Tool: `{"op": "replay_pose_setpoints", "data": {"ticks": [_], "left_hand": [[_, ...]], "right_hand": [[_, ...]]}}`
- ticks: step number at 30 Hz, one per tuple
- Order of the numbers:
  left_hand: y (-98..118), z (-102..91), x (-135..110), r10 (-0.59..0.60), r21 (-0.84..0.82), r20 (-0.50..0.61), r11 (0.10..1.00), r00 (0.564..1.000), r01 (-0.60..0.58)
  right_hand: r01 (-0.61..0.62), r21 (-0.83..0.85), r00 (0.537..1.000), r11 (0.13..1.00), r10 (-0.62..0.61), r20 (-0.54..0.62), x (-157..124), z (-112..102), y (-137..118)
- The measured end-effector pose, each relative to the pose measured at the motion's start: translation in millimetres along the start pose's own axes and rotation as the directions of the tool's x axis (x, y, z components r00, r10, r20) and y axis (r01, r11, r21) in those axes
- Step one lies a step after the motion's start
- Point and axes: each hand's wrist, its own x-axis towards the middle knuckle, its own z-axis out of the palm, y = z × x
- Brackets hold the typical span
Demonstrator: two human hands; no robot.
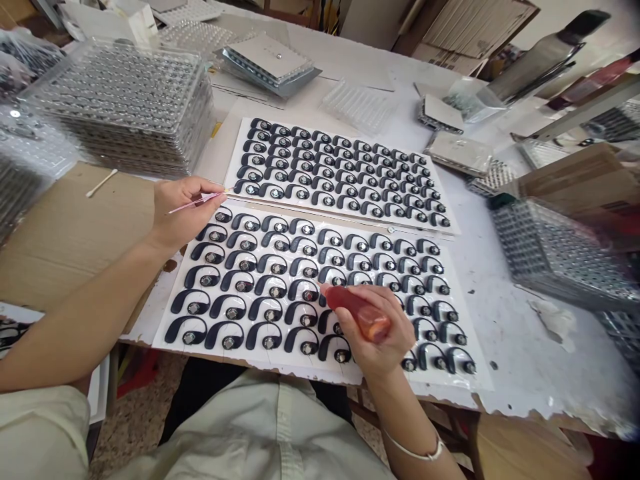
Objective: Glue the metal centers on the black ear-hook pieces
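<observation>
A: Step in hand?
B: Bottle work on the lower sheet [473, 380] of black ear-hook parts [310, 293], on the white-topped bench [520, 373]. Right hand [385, 340] wrapped round a red squeeze bottle [357, 313], nozzle aimed down at one part mid-sheet (touching or just above it, cannot tell). Left hand [183, 213] pinched a thin pink stick [195, 202] between thumb and fingers, its tip near the sheet's top edge.
A: Next move need?
B: A steady nozzle. Rows were tight, with little room either side.
A: Containers?
B: Clear plastic trays [120, 107] stood stacked high on the left, small metallic parts in rows. A second stack of trays [555, 257] sat on the right, contents blurred. The upper sheet [380, 138] carried more ear-hook parts.
</observation>
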Motion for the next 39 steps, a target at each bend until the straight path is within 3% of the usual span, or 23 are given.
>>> {"op": "replay_pose_setpoints", "data": {"ticks": [24,34,39], "left_hand": [[4.2,0.0,-0.3,0.020,-0.024,-0.008,1.000,1.000,-0.020],[5.7,-0.6,0.9,0.090,0.007,-0.016,0.996,0.996,-0.090],[3.0,-1.5,1.2,0.048,-0.002,-0.014,0.999,0.999,-0.048]], "right_hand": [[-0.004,0.003,0.999,1.000,0.004,0.051,3.5,3.9,-2.2],[-0.010,-0.002,0.998,1.000,0.010,0.063,1.7,4.7,-1.5],[0.003,0.002,0.999,1.000,-0.003,0.046,2.4,3.9,-1.8]]}}
